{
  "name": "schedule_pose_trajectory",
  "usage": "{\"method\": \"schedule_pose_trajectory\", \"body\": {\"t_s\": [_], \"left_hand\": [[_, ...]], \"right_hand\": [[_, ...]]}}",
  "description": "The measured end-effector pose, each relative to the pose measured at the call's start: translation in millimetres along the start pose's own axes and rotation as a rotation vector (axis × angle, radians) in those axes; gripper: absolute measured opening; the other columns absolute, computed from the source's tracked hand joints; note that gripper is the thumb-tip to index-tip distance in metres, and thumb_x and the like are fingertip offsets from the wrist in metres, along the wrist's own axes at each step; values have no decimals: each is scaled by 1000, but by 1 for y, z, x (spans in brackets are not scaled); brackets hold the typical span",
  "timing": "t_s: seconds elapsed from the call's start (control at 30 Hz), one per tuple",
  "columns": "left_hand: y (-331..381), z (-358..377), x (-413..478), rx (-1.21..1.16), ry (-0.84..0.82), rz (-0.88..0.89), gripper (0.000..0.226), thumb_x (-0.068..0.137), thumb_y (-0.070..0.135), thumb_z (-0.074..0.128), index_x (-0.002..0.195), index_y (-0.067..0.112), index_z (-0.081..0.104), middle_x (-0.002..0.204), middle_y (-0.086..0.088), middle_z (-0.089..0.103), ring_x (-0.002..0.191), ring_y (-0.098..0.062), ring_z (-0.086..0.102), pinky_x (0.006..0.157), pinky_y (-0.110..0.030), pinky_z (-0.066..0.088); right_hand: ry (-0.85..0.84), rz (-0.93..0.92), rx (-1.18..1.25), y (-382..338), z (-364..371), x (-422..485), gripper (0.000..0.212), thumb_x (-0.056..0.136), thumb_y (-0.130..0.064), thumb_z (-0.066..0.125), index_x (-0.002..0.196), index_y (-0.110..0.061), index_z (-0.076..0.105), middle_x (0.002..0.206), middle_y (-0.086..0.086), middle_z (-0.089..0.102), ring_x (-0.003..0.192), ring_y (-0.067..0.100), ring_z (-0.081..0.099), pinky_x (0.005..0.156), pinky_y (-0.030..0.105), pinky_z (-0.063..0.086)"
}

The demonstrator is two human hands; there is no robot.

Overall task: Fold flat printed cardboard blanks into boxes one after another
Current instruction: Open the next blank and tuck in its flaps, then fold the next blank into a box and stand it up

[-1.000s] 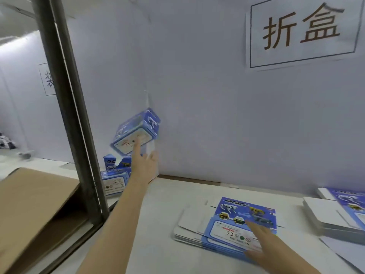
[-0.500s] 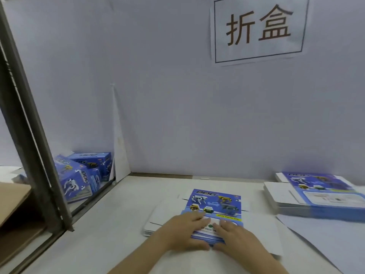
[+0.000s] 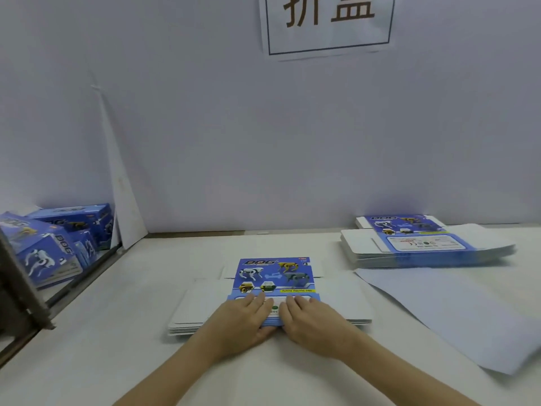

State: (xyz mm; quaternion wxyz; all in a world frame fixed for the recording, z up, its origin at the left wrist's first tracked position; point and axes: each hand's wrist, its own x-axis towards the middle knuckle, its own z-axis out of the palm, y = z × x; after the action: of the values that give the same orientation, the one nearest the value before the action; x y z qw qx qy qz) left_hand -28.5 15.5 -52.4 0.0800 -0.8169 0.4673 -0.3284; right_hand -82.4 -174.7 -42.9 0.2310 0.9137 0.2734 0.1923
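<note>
A small stack of flat blue-printed cardboard blanks [image 3: 275,276] lies in the middle of the white table, printed side up, with dog pictures on the top sheet. My left hand [image 3: 246,320] and my right hand [image 3: 310,320] lie side by side on the near edge of the top blank, fingers straight on its surface and thumbs at the near edge. A second, taller stack of blanks [image 3: 421,244] sits at the back right. Several folded blue boxes [image 3: 58,241] are piled past the table's left edge.
A white partition wall [image 3: 263,142] with a paper sign [image 3: 328,22] closes off the back. A loose white sheet [image 3: 453,312] lies on the table at right. A dark metal post [image 3: 17,288] stands at the left edge.
A second ago my left hand tossed a folded box onto the left pile while my right hand lay on the blanks. Both hands now rest on the top blank; the view has tilted down.
</note>
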Motion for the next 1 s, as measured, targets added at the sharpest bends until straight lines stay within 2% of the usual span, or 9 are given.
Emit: {"method": "schedule_pose_trajectory", "body": {"t_s": [0.13, 0.23, 0.37, 0.5, 0.6, 0.73, 0.87, 0.93, 1.0], "left_hand": [[23, -27, -15, -170, -70, -70, 56, 86, 60, 36, 101, 24, 77, 103, 7, 74, 89, -5, 70, 64, -16, 55], [28, -44, -22, -237, -101, -45, 45, 82, 65, 54, 106, 32, 74, 111, 15, 70, 98, 1, 66, 75, -11, 52], [40, -44, -25, -119, -97, 13, 54, 53, 59, 84, 96, 26, 78, 102, 8, 74, 88, -4, 71, 59, -15, 55], [31, -50, -18, -177, -72, 9, 36, 90, 49, 46, 90, 32, 78, 92, 14, 74, 73, 2, 69, 43, -12, 47], [-4, -76, 2, -205, 74, -79, 8, 82, 32, 70, 88, 29, 74, 67, 16, 68, 45, -1, 59, 37, -13, 40], [-49, -110, 37, -207, 439, -465, 57, 102, 42, 28, 93, 3, 69, 48, 6, 51, 34, -19, 44, 35, -19, 33], [-49, -116, 65, -938, 722, -863, 40, 97, 37, 40, 121, 10, 55, 95, 1, 64, 83, -14, 62, 63, -10, 48], [-42, -117, 74, -1180, 700, -891, 50, 94, 38, 43, 142, 25, 42, 126, 5, 59, 111, -14, 60, 80, -25, 57], [-34, -119, 80, -1263, 692, -895, 56, 92, 40, 43, 147, 35, 32, 136, 8, 53, 122, -15, 55, 87, -42, 57]], "right_hand": [[84, -44, -19, -4, -3, -30, 33, 78, -40, 70, 93, -12, 74, 89, 7, 74, 71, 17, 69, 57, 26, 56], [105, -77, 29, -5, -8, -43, 34, 77, -42, 72, 94, -13, 74, 89, 3, 74, 71, 16, 69, 55, 24, 55], [76, -93, 128, -9, -14, -53, 28, 76, -47, 73, 90, -23, 73, 83, -8, 72, 69, 7, 67, 51, 20, 52], [3, 53, 426, 3, -46, -53, 48, 92, -61, 39, 103, -25, 69, 104, -7, 71, 95, 11, 66, 71, 25, 53], [437, 293, 481, 32, -65, -47, 55, 102, -43, 24, 109, -16, 72, 117, 6, 69, 109, 22, 65, 93, 35, 45], [885, 688, 479, 71, -89, -27, 51, 92, -18, 48, 139, 1, 44, 147, 19, 41, 138, 33, 34, 114, 50, 25], [688, 962, 1133, 79, -103, -4, 61, 99, -30, 48, 151, -16, 22, 157, 2, 27, 143, 17, 25, 115, 28, 21], [606, 942, 1435, 79, -103, 6, 42, 99, -36, 47, 139, -28, 39, 146, -4, 44, 132, 14, 44, 107, 34, 41], [699, 880, 1600, 78, -104, 13, 11, 98, -31, 49, 108, -35, 52, 115, -7, 62, 103, 8, 61, 79, 29, 57]]}}
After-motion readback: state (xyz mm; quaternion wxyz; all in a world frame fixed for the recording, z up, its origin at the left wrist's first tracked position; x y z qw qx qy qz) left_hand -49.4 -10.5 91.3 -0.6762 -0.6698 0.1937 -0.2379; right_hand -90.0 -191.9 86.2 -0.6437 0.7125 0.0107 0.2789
